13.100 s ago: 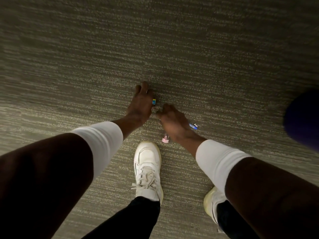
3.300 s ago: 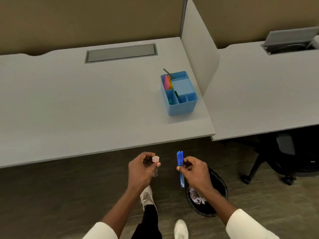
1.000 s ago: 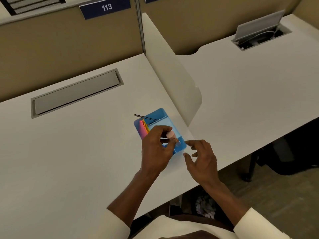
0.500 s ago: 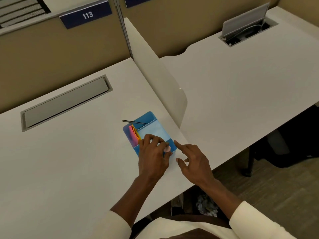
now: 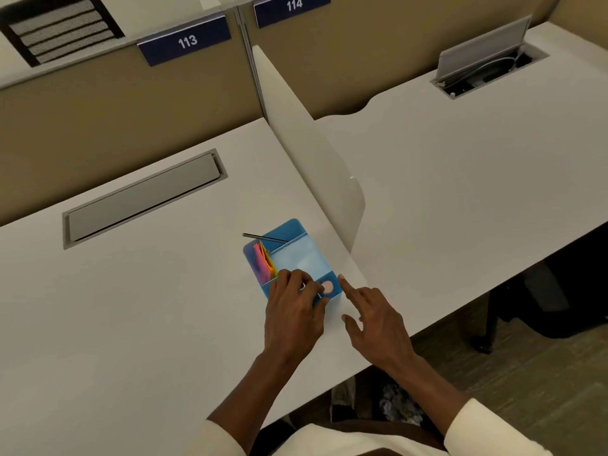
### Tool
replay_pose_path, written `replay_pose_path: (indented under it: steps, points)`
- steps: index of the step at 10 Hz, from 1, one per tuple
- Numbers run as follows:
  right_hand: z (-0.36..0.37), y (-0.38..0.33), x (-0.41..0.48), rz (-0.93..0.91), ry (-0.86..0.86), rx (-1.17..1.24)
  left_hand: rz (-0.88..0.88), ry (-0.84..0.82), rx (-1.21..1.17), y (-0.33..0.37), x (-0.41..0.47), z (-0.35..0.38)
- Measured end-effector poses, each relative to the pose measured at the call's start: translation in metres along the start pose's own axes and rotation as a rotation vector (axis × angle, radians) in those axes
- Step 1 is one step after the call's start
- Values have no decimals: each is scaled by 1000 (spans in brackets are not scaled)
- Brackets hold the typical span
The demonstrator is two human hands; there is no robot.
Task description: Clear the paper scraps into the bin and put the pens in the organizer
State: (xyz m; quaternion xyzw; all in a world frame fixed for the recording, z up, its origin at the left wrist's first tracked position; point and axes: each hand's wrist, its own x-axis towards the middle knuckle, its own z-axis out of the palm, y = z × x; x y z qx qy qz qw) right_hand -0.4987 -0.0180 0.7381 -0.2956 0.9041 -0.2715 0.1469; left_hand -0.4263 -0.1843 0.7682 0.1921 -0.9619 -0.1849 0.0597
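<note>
Worktop (image 5: 131, 324), pale and plain, fills the left of the view, with a shut grey hatch (image 5: 144, 195) set into it far back. Near its right edge stands a blue organizer (image 5: 297, 258), beside a low white divider (image 5: 316, 166). Bright paper notes (image 5: 265, 261) fill its left compartment and a thin dark rod (image 5: 263, 237) pokes out at the back. The left hand (image 5: 294, 311) lies over the organizer's near left corner, its grip pressed together on a pen (image 5: 324, 288) whose pink cap shows in the front right compartment. Just right of the organizer, the right hand (image 5: 375, 324) has a spread grip holding nothing, forefinger pointing at the box's right wall; whether it touches cannot be told. Below the worktop edge, between the forearms, crumpled scraps (image 5: 399, 404) lie in a dark bin (image 5: 362, 398) on the floor.
</note>
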Motion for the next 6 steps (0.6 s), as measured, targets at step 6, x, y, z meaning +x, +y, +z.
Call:
replay_pose_path:
  steps: [6]
  points:
    - [-15,-22,3,16,-112,-131,-225,317,-78,-57,-68,-71]
